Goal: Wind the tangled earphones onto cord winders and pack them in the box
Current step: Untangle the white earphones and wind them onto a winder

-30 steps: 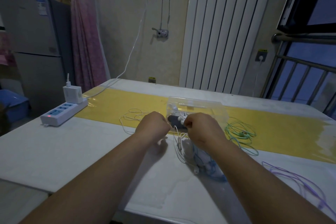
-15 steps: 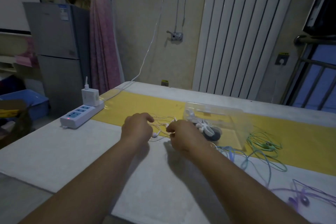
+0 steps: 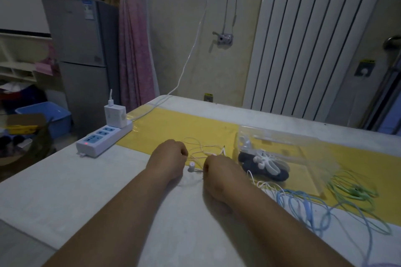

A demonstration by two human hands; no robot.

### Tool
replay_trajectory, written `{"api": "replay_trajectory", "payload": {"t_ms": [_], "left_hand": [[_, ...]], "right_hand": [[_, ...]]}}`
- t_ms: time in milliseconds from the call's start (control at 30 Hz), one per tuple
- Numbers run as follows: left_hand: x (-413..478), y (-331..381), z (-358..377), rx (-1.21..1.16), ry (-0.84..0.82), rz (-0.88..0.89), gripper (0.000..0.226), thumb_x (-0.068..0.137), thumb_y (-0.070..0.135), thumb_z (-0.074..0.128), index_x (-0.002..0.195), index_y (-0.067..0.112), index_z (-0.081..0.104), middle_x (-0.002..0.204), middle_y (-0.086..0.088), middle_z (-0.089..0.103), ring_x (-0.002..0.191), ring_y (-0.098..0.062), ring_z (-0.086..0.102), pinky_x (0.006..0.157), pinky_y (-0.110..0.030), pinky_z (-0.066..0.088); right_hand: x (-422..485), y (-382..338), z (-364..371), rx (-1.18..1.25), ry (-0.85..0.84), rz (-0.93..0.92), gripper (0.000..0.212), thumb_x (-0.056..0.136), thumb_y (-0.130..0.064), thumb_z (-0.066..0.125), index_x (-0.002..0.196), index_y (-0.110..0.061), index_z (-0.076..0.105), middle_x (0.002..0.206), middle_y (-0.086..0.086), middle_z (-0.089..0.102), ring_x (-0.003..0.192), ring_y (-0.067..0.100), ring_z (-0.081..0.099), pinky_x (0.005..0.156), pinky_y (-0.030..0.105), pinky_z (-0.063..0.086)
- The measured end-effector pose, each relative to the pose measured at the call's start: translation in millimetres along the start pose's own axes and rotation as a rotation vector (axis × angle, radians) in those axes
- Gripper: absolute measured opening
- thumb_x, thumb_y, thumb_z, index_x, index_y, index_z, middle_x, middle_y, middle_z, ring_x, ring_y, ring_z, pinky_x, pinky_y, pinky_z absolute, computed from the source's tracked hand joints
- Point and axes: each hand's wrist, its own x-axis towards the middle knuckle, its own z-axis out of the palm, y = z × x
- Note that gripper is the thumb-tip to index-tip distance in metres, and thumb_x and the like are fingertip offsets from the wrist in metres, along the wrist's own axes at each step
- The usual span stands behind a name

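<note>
My left hand (image 3: 168, 159) and my right hand (image 3: 219, 171) rest close together on the table, both with fingers curled on the thin cord of the white earphones (image 3: 204, 150). One white earbud (image 3: 192, 166) lies between the two hands. To the right stands a clear plastic box (image 3: 282, 145) with white cord winders (image 3: 265, 159) and a dark item inside. Blue earphones (image 3: 303, 204) and green earphones (image 3: 355, 191) lie tangled to the right of my right arm.
A white power strip (image 3: 102, 138) with a charger plugged in sits at the left table edge, its cable running to the wall. A yellow runner (image 3: 173, 125) crosses the table. A fridge, a pink curtain and a blue bin stand beyond on the left.
Both hands moved left, away from the box, onto the white earphones. The view swung left, so the box and coloured cords now sit further right.
</note>
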Motion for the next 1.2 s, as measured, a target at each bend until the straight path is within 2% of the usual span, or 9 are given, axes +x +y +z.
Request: {"api": "replay_trajectory", "payload": {"t_ms": [133,233,367,500,633,800,933,1067,1200], "left_hand": [[-8.3,-4.1,-13.4,-0.122,-0.001,0.018,0.016,0.085,0.009,0.059,0.081,0.020,0.070,0.091,0.000,0.069,0.090,-0.019,0.061,0.074,-0.028,0.049],[-13.6,-4.0,-23.2,-0.394,0.105,-0.030,0.014,0.091,0.010,0.060,0.083,0.020,0.068,0.087,-0.001,0.067,0.085,-0.019,0.061,0.069,-0.029,0.044],[-19.8,4.9,-33.2,-0.698,0.259,-0.076,0.019,0.095,0.008,0.052,0.088,0.019,0.066,0.083,-0.007,0.063,0.075,-0.020,0.062,0.065,-0.032,0.051],[-22.6,7.6,-40.9,-0.930,0.444,-0.139,0.020,0.097,0.007,0.049,0.091,0.020,0.062,0.079,-0.002,0.057,0.059,-0.015,0.056,0.054,-0.029,0.053],[-20.3,2.4,-40.1,-0.792,0.529,-0.100,0.013,0.093,0.013,0.058,0.087,0.023,0.064,0.080,0.009,0.061,0.066,-0.008,0.054,0.057,-0.021,0.042],[-21.6,2.2,-33.9,-0.217,0.199,-0.123,0.012,0.093,0.026,0.055,0.088,0.029,0.065,0.078,0.009,0.066,0.081,-0.011,0.057,0.063,-0.027,0.043],[-21.2,4.6,-31.1,0.260,-0.049,-0.148,0.025,0.088,0.043,0.063,0.112,0.039,0.066,0.132,0.006,0.049,0.126,-0.024,0.039,0.096,-0.036,0.035],[-23.1,11.8,-26.0,0.240,0.230,0.049,0.031,0.085,0.024,0.065,0.111,0.040,0.067,0.152,0.007,0.031,0.142,-0.020,0.018,0.104,-0.040,0.023],[-20.2,17.0,-13.1,0.097,0.182,0.301,0.021,0.086,0.026,0.064,0.105,0.033,0.071,0.119,0.009,0.057,0.116,-0.018,0.048,0.092,-0.032,0.037]], "right_hand": [[-11.7,-0.7,-4.1,-0.031,-0.027,-0.054,0.018,0.086,-0.013,0.055,0.101,-0.014,0.063,0.106,0.009,0.061,0.097,0.030,0.063,0.067,0.028,0.038],[-21.3,2.5,-9.2,0.122,0.023,-0.051,0.018,0.094,-0.024,0.043,0.107,-0.017,0.054,0.111,0.006,0.056,0.099,0.029,0.059,0.070,0.034,0.041],[-26.7,9.3,-13.6,0.406,0.125,0.000,0.008,0.095,-0.020,0.038,0.097,-0.024,0.045,0.092,0.002,0.064,0.084,0.025,0.057,0.069,0.035,0.043],[-32.8,16.9,-23.7,0.730,0.389,0.043,0.010,0.098,-0.023,0.041,0.090,-0.027,0.045,0.074,0.000,0.067,0.068,0.016,0.058,0.064,0.036,0.044],[-36.3,19.5,-28.2,0.902,0.568,0.094,0.010,0.097,-0.022,0.041,0.091,-0.029,0.046,0.066,-0.002,0.067,0.060,0.008,0.055,0.062,0.034,0.042],[-35.7,17.5,-25.4,0.890,0.555,0.103,0.012,0.097,-0.021,0.041,0.089,-0.029,0.045,0.064,-0.003,0.067,0.056,0.003,0.054,0.060,0.033,0.042],[-35.0,20.1,-25.3,0.893,0.573,0.123,0.012,0.097,-0.021,0.042,0.088,-0.030,0.045,0.061,-0.006,0.067,0.058,0.004,0.055,0.060,0.033,0.042],[-34.5,19.1,-24.1,0.924,0.567,0.121,0.014,0.098,-0.020,0.042,0.089,-0.030,0.045,0.063,-0.004,0.067,0.058,0.009,0.054,0.059,0.032,0.040],[-32.7,19.9,-22.3,0.983,0.600,0.122,0.011,0.099,-0.020,0.041,0.092,-0.028,0.045,0.067,-0.001,0.068,0.054,0.009,0.049,0.060,0.030,0.036]]}}
